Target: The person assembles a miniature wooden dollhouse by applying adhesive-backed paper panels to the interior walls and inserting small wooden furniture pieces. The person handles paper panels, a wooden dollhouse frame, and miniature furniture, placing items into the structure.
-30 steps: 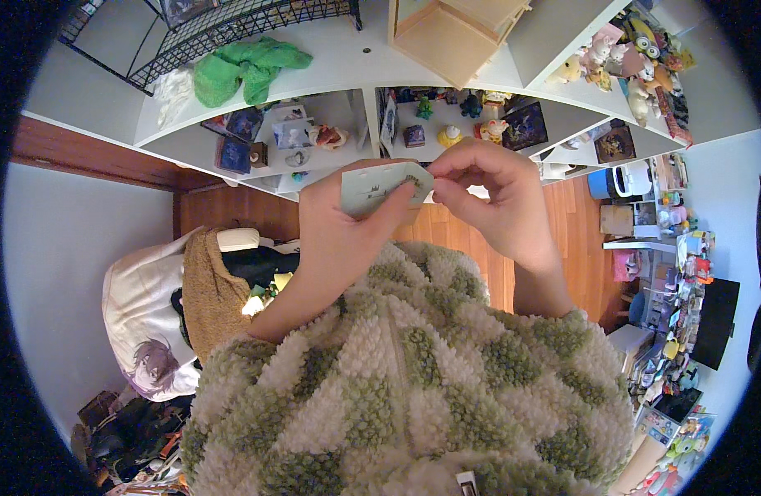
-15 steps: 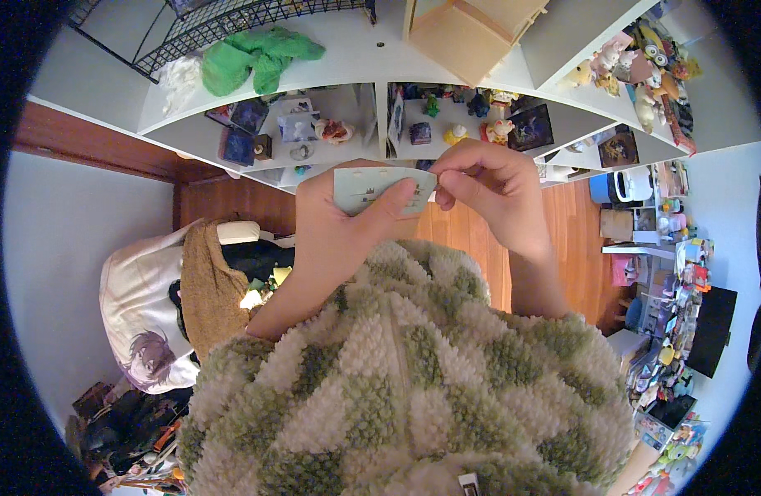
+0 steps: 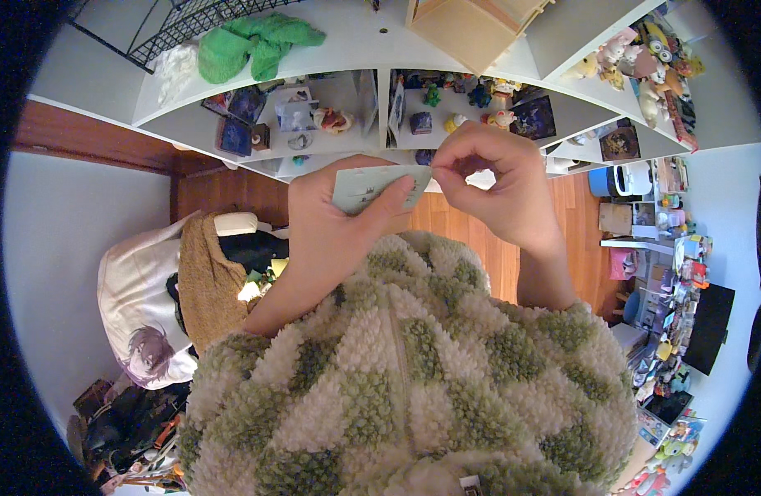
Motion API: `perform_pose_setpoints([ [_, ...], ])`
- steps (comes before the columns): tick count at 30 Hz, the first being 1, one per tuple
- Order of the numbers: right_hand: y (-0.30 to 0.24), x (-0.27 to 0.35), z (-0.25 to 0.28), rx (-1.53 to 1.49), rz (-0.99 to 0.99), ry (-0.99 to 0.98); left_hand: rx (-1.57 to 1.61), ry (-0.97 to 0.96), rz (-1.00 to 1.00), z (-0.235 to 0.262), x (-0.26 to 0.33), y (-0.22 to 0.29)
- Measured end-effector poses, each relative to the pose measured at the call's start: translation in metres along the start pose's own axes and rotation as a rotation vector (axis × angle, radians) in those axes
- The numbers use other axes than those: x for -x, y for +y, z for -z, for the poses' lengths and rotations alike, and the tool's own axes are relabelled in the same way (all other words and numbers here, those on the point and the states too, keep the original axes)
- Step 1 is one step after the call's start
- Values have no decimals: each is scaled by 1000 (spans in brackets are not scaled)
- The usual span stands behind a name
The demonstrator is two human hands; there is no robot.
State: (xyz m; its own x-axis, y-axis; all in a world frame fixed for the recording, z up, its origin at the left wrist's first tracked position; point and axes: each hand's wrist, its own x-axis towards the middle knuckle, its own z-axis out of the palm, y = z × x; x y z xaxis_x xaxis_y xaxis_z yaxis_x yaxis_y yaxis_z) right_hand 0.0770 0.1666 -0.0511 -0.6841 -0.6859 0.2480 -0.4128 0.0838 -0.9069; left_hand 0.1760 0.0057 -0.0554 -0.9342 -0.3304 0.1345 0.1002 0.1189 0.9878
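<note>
My left hand [image 3: 335, 211] is closed on a flat pale-green card [image 3: 366, 188], its thumb pressed on the front and the fingers behind. Small dark marks and short golden lines dot the card's face. At the card's right edge, the thumb and forefinger of my right hand [image 3: 500, 186] are pinched together. The gap between them and the palm forms a ring shape. Whatever the fingertips hold, if anything, is too small to make out.
Ahead stands a white shelf unit [image 3: 347, 70] with figurines, a green plush cloth [image 3: 256, 47], a black wire basket [image 3: 186, 33] and a wooden box [image 3: 471, 37]. Clothes [image 3: 149, 289] are heaped at left. A cluttered desk [image 3: 653, 245] lies at right.
The right hand's fingers have curled into a rounder pinch, and its wrist has moved slightly right. The card has tilted, so its face looks narrower. My left hand still holds it.
</note>
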Motion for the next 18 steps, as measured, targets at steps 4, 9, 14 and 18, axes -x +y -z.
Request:
perform_pose_setpoints([
  [4,1,-1,-8,120,31,48,-31,11,106,1,2,2],
  [9,4,-2,-21,137,9,80,-10,20,143,6,2,-1],
  [14,9,-9,-33,2,-2,19,-39,87,143,19,8,-7],
  [18,11,-16,-48,-257,-162,-49,-187,296,32,32,14,-14],
])
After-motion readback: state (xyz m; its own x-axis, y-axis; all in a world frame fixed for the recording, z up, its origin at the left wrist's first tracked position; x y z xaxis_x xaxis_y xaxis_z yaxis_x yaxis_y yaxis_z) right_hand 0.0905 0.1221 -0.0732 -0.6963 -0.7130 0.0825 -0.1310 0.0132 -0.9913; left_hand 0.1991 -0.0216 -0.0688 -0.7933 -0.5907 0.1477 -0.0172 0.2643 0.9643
